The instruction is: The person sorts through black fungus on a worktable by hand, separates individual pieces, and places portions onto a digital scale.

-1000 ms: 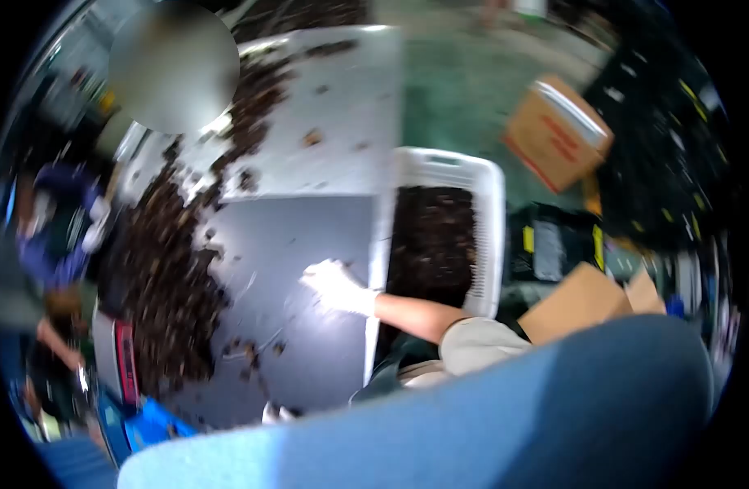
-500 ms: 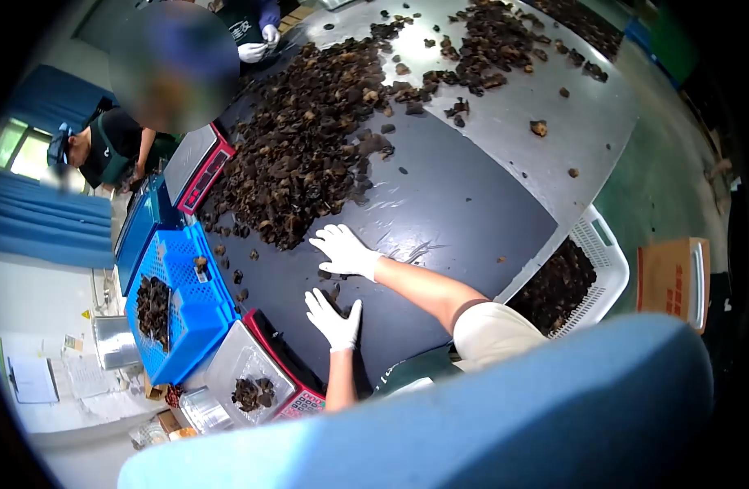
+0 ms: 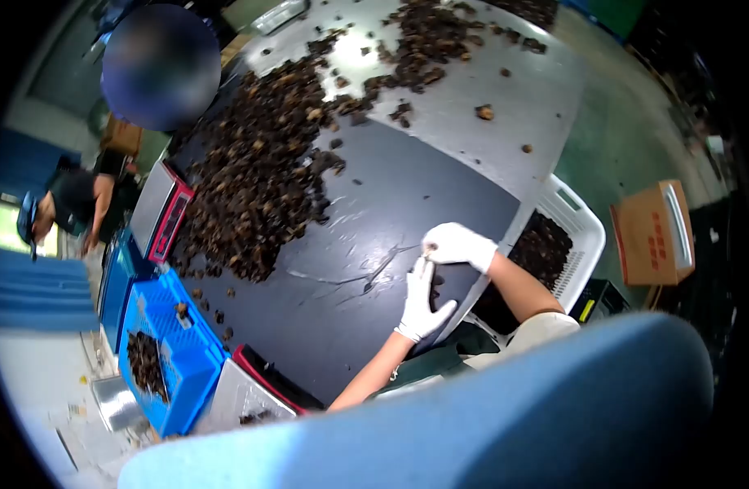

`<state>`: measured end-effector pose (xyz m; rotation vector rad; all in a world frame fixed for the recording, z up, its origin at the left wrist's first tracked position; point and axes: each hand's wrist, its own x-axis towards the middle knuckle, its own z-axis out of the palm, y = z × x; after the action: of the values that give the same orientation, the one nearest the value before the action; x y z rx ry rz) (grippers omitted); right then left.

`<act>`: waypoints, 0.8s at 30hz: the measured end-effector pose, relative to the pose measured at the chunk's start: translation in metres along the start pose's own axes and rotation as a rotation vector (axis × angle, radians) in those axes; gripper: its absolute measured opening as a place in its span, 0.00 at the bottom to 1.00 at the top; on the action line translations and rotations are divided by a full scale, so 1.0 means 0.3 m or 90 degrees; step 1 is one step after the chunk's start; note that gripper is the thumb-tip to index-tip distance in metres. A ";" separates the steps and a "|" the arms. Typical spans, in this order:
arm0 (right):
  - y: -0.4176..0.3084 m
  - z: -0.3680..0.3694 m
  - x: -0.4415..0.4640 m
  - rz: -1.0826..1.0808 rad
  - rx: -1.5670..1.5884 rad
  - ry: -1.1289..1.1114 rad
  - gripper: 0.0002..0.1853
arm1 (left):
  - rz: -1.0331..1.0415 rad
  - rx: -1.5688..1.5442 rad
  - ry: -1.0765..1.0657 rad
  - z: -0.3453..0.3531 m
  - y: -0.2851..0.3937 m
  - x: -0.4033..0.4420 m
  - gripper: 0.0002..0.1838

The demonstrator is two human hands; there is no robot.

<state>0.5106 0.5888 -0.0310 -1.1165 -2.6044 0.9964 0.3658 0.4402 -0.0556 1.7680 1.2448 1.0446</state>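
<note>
My left hand (image 3: 423,303), in a white glove, is on the dark table mat (image 3: 464,191) near its front right edge. Its fingers are stretched out and the thumb stands apart. Just beyond its fingertips, my gloved right hand (image 3: 462,246) is curled, with a small brownish spot at its fingers; what it holds, if anything, is unclear. A few dark dried pieces (image 3: 436,287), fungus-like, lie beside my left hand at the table edge. Below that edge is a white basket (image 3: 588,220) holding dark pieces, partly hidden by my right arm.
A large heap of dark dried pieces (image 3: 252,163) covers the table's left side. Red-edged scales (image 3: 172,213) and a blue basket (image 3: 187,375) line that side. A cardboard box (image 3: 647,236) is at right. Another person (image 3: 72,200) bends over at far left.
Both hands have moved right across the mat, from near the heap to the edge by the white basket. My right hand has gone from spread to curled. The view has shifted.
</note>
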 end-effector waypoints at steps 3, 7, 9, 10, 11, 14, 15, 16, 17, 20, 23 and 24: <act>0.097 -0.145 -0.256 0.223 -0.025 0.109 0.10 | 0.088 0.119 -0.083 -0.015 0.120 0.015 0.44; 0.018 -0.215 -0.470 0.166 -0.106 0.442 0.08 | 0.022 0.405 0.041 -0.235 0.075 -0.045 0.41; -0.053 -0.166 -0.493 0.149 0.030 0.457 0.08 | -0.184 0.648 0.028 -0.324 -0.115 -0.164 0.52; -0.113 -0.141 -0.492 0.171 0.016 0.343 0.09 | -0.293 0.668 -0.024 -0.349 -0.158 -0.175 0.56; -0.107 -0.017 -0.470 0.021 0.087 0.410 0.10 | -0.308 0.707 -0.064 -0.349 -0.153 -0.164 0.52; -0.274 0.210 -0.435 -0.081 0.252 0.089 0.10 | -0.165 0.667 -0.107 -0.255 -0.141 -0.053 0.43; -0.281 0.317 -0.414 -0.235 0.247 0.047 0.13 | -0.123 0.661 -0.120 -0.199 -0.127 0.000 0.43; -0.277 0.450 -0.406 -0.359 0.121 0.127 0.17 | -0.041 0.645 -0.097 -0.127 -0.138 0.043 0.39; -0.252 0.573 -0.387 -0.400 -0.006 0.123 0.23 | -0.079 0.564 -0.175 -0.074 -0.034 0.123 0.36; -0.273 0.510 -0.399 -0.202 0.053 0.002 0.32 | 0.060 0.349 -0.434 0.114 0.075 0.201 0.28; -0.150 0.360 -0.448 0.037 -0.098 0.137 0.33 | -0.029 0.180 -0.506 0.148 0.304 0.091 0.31; -0.096 0.286 -0.472 0.150 -0.164 0.204 0.33 | 0.059 0.309 -0.502 0.119 0.422 0.097 0.30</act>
<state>0.5634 0.4321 -0.0615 -1.5288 -2.4249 0.4693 0.4509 0.4300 0.0484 2.2876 0.9378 0.0121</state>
